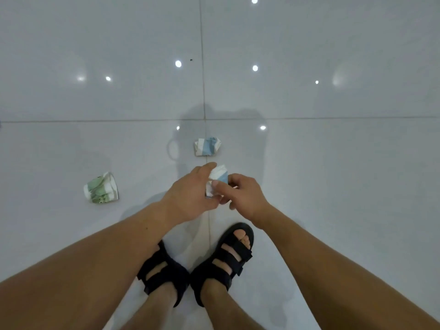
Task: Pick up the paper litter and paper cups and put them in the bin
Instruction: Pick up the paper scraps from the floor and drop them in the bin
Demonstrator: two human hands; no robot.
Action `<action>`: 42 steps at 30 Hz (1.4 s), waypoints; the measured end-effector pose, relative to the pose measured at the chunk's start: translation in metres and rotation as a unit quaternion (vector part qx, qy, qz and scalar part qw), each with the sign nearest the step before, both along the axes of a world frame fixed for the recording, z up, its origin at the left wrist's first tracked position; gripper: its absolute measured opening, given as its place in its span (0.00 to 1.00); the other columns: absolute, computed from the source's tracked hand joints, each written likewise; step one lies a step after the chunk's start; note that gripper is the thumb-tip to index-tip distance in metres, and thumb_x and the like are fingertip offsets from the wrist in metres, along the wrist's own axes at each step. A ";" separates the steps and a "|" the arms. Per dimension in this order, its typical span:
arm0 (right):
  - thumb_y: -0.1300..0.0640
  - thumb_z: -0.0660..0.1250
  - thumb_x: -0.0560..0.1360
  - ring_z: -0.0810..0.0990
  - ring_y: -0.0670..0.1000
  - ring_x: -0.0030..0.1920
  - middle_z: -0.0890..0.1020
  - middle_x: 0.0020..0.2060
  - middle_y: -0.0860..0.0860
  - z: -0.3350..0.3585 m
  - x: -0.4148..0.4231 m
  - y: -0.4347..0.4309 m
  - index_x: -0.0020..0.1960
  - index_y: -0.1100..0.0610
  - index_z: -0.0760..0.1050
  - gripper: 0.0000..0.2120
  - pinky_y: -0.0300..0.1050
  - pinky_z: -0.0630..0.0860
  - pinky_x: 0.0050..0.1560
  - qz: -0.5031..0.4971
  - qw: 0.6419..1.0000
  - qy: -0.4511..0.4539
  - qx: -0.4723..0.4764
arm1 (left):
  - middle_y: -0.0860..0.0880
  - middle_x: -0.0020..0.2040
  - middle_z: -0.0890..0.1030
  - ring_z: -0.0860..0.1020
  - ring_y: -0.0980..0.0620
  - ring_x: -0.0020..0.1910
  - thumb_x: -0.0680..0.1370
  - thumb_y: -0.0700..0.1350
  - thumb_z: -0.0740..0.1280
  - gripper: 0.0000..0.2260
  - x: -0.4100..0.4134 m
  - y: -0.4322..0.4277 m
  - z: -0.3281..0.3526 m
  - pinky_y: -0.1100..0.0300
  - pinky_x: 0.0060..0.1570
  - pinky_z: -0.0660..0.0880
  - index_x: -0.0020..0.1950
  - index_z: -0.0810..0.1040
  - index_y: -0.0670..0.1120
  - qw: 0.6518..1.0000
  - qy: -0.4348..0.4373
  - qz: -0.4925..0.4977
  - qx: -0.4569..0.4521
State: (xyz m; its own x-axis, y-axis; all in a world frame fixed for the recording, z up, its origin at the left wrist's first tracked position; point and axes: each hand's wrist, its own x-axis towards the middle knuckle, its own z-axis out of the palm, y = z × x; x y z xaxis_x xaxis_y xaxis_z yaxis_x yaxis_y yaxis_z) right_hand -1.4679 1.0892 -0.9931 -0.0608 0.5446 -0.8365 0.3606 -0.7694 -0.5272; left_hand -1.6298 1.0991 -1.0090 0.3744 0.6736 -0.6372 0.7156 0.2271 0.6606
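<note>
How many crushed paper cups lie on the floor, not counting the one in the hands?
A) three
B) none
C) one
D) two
D: a blue cup and a green cup lie on the floor; the left hand and right hand hold a third cup.

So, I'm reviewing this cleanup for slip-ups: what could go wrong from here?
Both the left hand and right hand hold one crumpled blue paper cup, so neither is free for more litter.
The other crumpled blue cup and the green cup lie apart on the glossy floor; one might be missed.
No bin is in view, so the cup could slip on the way.
</note>
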 end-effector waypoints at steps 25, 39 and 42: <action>0.48 0.66 0.72 0.72 0.54 0.53 0.73 0.58 0.51 -0.034 -0.063 0.070 0.69 0.52 0.64 0.28 0.46 0.73 0.39 0.488 0.761 -0.342 0.256 | 0.48 0.57 0.72 0.75 0.48 0.53 0.73 0.56 0.69 0.30 -0.116 0.021 -0.008 0.56 0.49 0.71 0.71 0.65 0.48 0.983 0.155 0.091 0.045; 0.46 0.63 0.74 0.73 0.53 0.54 0.74 0.59 0.48 0.420 -0.169 0.094 0.71 0.49 0.61 0.28 0.44 0.69 0.41 0.512 0.727 -0.305 0.341 | 0.52 0.63 0.72 0.74 0.50 0.58 0.73 0.54 0.69 0.32 -0.219 -0.005 0.431 0.58 0.57 0.71 0.74 0.59 0.57 0.950 0.101 0.280 0.091; 0.46 0.63 0.74 0.73 0.53 0.53 0.74 0.58 0.48 0.496 -0.206 0.099 0.70 0.49 0.63 0.26 0.44 0.70 0.42 0.535 0.693 -0.298 0.380 | 0.54 0.58 0.72 0.75 0.52 0.54 0.73 0.56 0.68 0.28 -0.250 -0.022 0.506 0.58 0.52 0.72 0.71 0.62 0.57 0.933 0.113 0.320 0.117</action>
State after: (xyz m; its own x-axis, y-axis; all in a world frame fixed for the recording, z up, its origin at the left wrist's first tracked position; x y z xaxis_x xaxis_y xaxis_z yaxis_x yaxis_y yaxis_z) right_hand -1.6742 1.1878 -0.4970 -0.5363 0.7521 -0.3830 0.8390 0.5244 -0.1450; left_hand -1.8800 1.0772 -0.5028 -0.2794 0.8436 -0.4586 0.6095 0.5248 0.5942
